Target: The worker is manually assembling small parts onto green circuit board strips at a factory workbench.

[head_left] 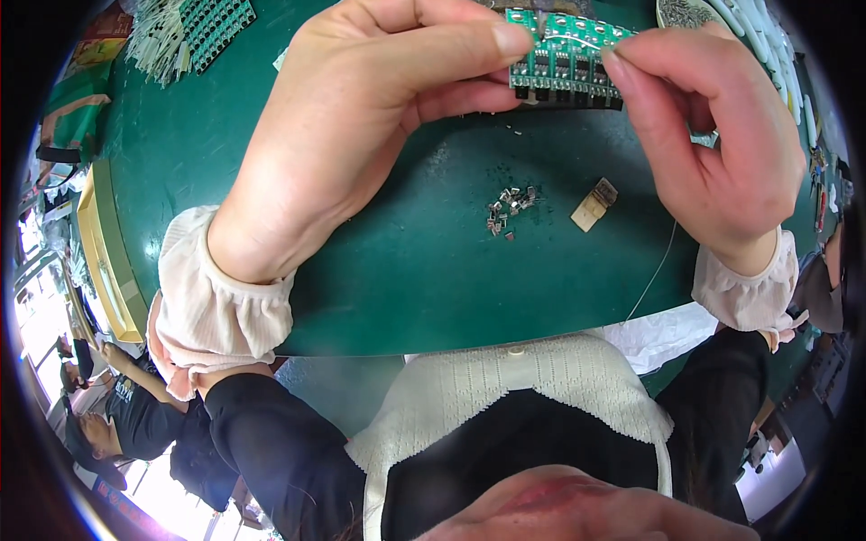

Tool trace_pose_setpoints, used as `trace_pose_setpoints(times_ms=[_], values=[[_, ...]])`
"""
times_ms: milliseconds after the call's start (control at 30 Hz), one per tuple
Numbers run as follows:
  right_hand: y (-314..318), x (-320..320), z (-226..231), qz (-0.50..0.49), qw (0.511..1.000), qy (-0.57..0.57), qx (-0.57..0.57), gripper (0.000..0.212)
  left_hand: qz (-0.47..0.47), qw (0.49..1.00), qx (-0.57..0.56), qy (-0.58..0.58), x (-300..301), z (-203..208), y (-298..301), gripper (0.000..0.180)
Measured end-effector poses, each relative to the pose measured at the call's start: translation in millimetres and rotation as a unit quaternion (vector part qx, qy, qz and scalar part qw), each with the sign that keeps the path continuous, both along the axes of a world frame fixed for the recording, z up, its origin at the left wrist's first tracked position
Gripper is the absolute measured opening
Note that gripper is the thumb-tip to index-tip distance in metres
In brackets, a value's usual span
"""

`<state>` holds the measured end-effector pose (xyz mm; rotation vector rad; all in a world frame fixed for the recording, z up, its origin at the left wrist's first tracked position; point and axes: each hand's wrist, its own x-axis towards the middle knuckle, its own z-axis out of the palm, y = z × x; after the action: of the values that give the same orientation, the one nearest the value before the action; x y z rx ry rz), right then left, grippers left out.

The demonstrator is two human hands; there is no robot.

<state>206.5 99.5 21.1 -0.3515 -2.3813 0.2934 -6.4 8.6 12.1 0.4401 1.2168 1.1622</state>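
Note:
Near the top of the head view, my left hand [361, 77] pinches the left end of a green circuit board panel [564, 63] between thumb and fingers. The panel carries rows of black chips and solder points. At its right end, my right hand [722, 126] is closed, thumb and forefinger pinching a thin silvery wire [577, 40] that lies across the board. A thin strand [657, 270] also hangs below my right hand toward the table edge. Whether these fingers also touch the board is hard to make out.
Small metal pieces [510, 209] lie in a pile on the green table [406, 298], beside a small tan block [593, 206]. More boards [216, 32] and white wire bundles [161, 41] sit back left. A dish of small parts [686, 13] stands back right. Another person [135, 415] is at left.

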Motion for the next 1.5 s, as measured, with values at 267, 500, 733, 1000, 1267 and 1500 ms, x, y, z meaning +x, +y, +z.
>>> trace_pose_setpoints(times_ms=[267,500,733,1000,1267,1500], values=[[1,2,-5,-0.011,1.0,0.019,-0.006,0.01,0.001,1.0,0.002,0.008,1,2,1,0.009],[10,10,-3,-0.027,0.999,0.034,-0.006,0.01,-0.068,0.993,0.087,0.052,2,-7,1,0.01],[38,24,58,-0.274,0.9,-0.261,-0.217,0.019,-0.101,0.981,0.09,0.137,10,-8,-14,0.006],[102,71,-3,-0.25,0.924,-0.283,-0.061,0.017,-0.163,0.747,0.419,0.49,18,3,-33,0.019],[111,59,-28,-0.244,0.931,-0.273,-0.015,0.01,-0.182,0.608,0.503,0.587,21,11,-37,0.026],[103,69,-15,-0.265,0.925,-0.273,-0.028,0.01,-0.235,0.541,0.485,0.645,22,20,-45,0.029]])
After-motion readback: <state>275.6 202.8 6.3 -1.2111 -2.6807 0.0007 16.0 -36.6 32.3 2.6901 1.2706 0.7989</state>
